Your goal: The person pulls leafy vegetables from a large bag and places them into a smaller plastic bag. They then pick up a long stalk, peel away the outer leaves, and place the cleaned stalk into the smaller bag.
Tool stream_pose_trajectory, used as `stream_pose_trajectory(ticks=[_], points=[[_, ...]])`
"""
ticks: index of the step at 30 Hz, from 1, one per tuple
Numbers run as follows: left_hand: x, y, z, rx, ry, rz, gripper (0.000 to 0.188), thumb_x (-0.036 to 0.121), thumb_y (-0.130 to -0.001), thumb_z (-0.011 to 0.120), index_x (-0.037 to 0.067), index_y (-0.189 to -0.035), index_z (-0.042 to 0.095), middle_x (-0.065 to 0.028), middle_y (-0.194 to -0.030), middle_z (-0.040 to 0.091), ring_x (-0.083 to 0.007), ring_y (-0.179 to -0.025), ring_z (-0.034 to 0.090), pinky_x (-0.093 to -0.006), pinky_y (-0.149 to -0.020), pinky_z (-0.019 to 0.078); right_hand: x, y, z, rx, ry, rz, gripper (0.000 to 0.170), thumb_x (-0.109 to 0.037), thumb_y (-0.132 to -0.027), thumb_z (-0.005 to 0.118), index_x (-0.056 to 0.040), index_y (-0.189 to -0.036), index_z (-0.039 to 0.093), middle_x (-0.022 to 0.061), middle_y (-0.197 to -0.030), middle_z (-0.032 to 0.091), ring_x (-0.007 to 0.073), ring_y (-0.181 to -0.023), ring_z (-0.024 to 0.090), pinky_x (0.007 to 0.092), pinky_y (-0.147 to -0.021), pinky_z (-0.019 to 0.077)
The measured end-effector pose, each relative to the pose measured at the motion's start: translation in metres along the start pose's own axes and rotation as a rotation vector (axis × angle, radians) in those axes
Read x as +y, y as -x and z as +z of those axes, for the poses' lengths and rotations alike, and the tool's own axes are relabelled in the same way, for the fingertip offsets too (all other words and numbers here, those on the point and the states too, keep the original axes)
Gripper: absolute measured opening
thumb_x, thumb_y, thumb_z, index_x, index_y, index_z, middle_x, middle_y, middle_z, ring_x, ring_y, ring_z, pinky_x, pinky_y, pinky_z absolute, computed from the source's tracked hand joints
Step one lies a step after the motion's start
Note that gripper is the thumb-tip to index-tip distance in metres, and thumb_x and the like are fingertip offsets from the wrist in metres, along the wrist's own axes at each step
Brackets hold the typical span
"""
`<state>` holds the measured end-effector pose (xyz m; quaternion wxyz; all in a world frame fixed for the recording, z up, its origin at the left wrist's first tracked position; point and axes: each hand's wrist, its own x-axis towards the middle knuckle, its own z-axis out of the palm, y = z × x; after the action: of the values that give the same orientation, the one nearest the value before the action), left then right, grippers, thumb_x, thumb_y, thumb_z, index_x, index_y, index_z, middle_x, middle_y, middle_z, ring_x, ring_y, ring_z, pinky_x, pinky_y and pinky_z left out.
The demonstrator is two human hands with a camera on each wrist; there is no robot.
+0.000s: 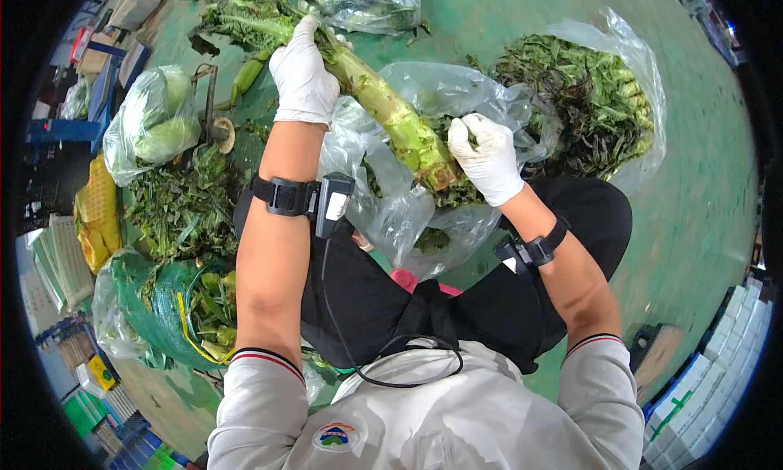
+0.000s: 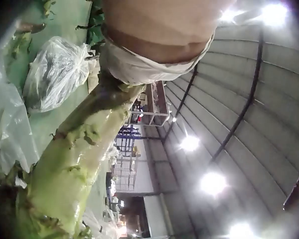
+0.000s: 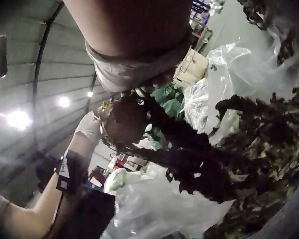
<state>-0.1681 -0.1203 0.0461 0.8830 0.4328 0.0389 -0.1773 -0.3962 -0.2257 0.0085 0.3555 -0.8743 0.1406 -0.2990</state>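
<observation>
"So, what are you holding?"
"My left hand [image 1: 305, 80] grips the stem [image 1: 391, 116], which slants over a bag [image 1: 387, 205]."
"Anything else?"
"My right hand [image 1: 489, 158] pinches a leaf [image 3: 192, 162] by the stem's thick end."

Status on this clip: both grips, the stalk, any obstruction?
Left grip around stalk, near leafy end. Right grip curled at thick end, apparently pinching a leaf. Stalk slanted above clear plastic; nothing evidently blocking.

celtuce stem [image 1: 390, 115] is pale green with brownish blotches, gloves [image 1: 306, 86] plain white, trousers [image 1: 502, 315] solid black, floor [image 1: 693, 144] green, and the grey polo [image 1: 473, 413] has red-striped cuffs [image 1: 267, 358]
</observation>
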Motion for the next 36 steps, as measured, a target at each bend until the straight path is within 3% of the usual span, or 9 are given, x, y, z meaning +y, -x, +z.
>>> stream_pose_trajectory(ticks=[5,9,12,16,20,30,32,35,36], points=[[0.008,0.000,-0.002,0.065,-0.035,0.032,0.020,0.012,-0.084,0.064,0.000,-0.090,0.049,-0.0108,-0.075,0.055,-0.0248,-0.058,0.057,-0.0427,-0.052,0.0522,0.002,0.007,-0.012,-0.298,0.089,-0.071,0.020,-0.014,-0.086,0.052,-0.0117,-0.105,0.047,0.0129,-0.090,0.059,0.0355,-0.074,0.060,0.0412,-0.063,0.0490],[0.013,0.005,0.000,0.023,0.048,-0.033,0.018,0.014,-0.087,0.061,0.000,-0.092,0.051,-0.0123,-0.082,0.056,-0.0245,-0.065,0.055,-0.0407,-0.062,0.0511,-0.023,-0.005,-0.014,-0.136,-0.018,-0.031,0.015,-0.018,-0.089,0.052,-0.0079,-0.099,0.049,0.0148,-0.089,0.060,0.0364,-0.075,0.060,0.0418,-0.065,0.0492],[0.013,0.006,-0.002,0.036,0.053,-0.045,0.017,0.012,-0.086,0.062,0.001,-0.091,0.051,-0.0105,-0.077,0.055,-0.0241,-0.061,0.056,-0.0410,-0.057,0.0510,-0.024,-0.009,-0.019,-0.434,0.168,-0.026,0.017,-0.023,-0.090,0.051,-0.0064,-0.094,0.052,0.0181,-0.098,0.061,0.0369,-0.081,0.061,0.0423,-0.067,0.0498],[0.010,0.006,-0.002,0.027,0.015,-0.010,0.017,0.012,-0.084,0.063,0.002,-0.091,0.052,-0.0095,-0.076,0.054,-0.0237,-0.060,0.056,-0.0401,-0.052,0.0511,-0.011,-0.007,-0.007,-0.508,0.115,0.399,0.026,-0.027,-0.090,0.047,-0.0022,-0.086,0.053,0.0229,-0.076,0.061,0.0394,-0.074,0.060,0.0429,-0.066,0.0495],[0.007,0.011,-0.001,0.033,-0.015,0.035,0.023,0.011,-0.084,0.065,0.002,-0.094,0.046,-0.0096,-0.079,0.054,-0.0235,-0.061,0.057,-0.0409,-0.050,0.0512,-0.031,-0.013,-0.010,-0.805,-0.336,0.944,0.032,-0.029,-0.091,0.041,-0.0011,-0.083,0.052,0.0134,-0.063,0.059,0.0242,-0.063,0.063,0.0369,-0.058,0.0496],[0.008,0.006,-0.003,0.002,0.050,0.106,0.022,0.013,-0.085,0.063,0.002,-0.094,0.046,-0.0106,-0.079,0.056,-0.0231,-0.058,0.056,-0.0388,-0.049,0.0500,-0.007,0.017,0.021,-0.413,-0.436,0.614,0.023,-0.016,-0.091,0.044,0.0001,-0.080,0.056,0.0066,-0.062,0.054,0.0160,-0.051,0.055,0.0296,-0.049,0.0447],[0.016,-0.002,-0.005,0.051,0.074,0.130,0.015,0.012,-0.087,0.061,0.001,-0.087,0.050,-0.0116,-0.074,0.055,-0.0239,-0.058,0.054,-0.0387,-0.054,0.0492,-0.011,0.017,0.013,-0.208,-0.716,1.037,0.016,-0.006,-0.090,0.043,-0.0006,-0.091,0.057,0.0050,-0.062,0.054,0.0123,-0.047,0.050,0.0246,-0.042,0.0399],[0.019,-0.033,-0.021,0.154,0.129,0.178,0.018,0.013,-0.088,0.058,0.000,-0.084,0.047,-0.0120,-0.075,0.053,-0.0246,-0.060,0.053,-0.0394,-0.054,0.0484,-0.012,0.006,-0.004,-0.202,-0.635,0.931,0.023,-0.006,-0.090,0.040,0.0003,-0.106,0.056,0.0041,-0.063,0.054,0.0066,-0.045,0.042,0.0215,-0.039,0.0330],[0.017,-0.041,-0.026,0.204,0.143,0.193,0.018,0.013,-0.088,0.058,0.000,-0.083,0.047,-0.0120,-0.075,0.053,-0.0247,-0.061,0.053,-0.0396,-0.054,0.0483,0.001,0.007,-0.006,-0.270,-0.600,0.842,0.028,-0.007,-0.089,0.042,0.0001,-0.113,0.055,0.0078,-0.067,0.057,0.0131,-0.053,0.052,0.0252,-0.048,0.0423]])
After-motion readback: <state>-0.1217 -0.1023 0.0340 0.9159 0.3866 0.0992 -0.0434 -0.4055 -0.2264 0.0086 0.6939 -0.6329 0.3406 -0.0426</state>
